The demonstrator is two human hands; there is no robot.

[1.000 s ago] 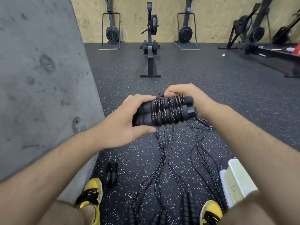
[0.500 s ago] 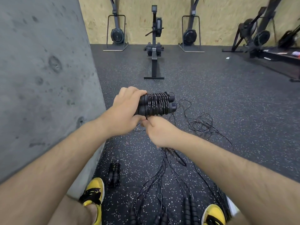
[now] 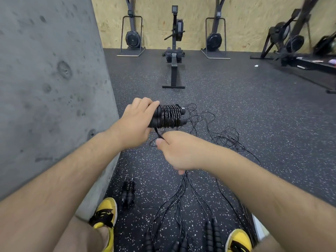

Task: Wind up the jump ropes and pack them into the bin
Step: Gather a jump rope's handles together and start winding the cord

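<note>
Black cord wraps tightly round the paired foam handles of a wound jump rope (image 3: 168, 116), gripped at one end by the left hand (image 3: 135, 122) above the speckled rubber floor (image 3: 236, 110). Just below, the right hand (image 3: 179, 151) pinches its loose tail. Another wound black rope (image 3: 128, 192) lies beside a yellow shoe (image 3: 105, 213); unwound ropes (image 3: 181, 193) trail between the feet.

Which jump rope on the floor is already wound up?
The wound jump rope beside the concrete wall, near the left shoe; the other ropes lie loose.
</note>
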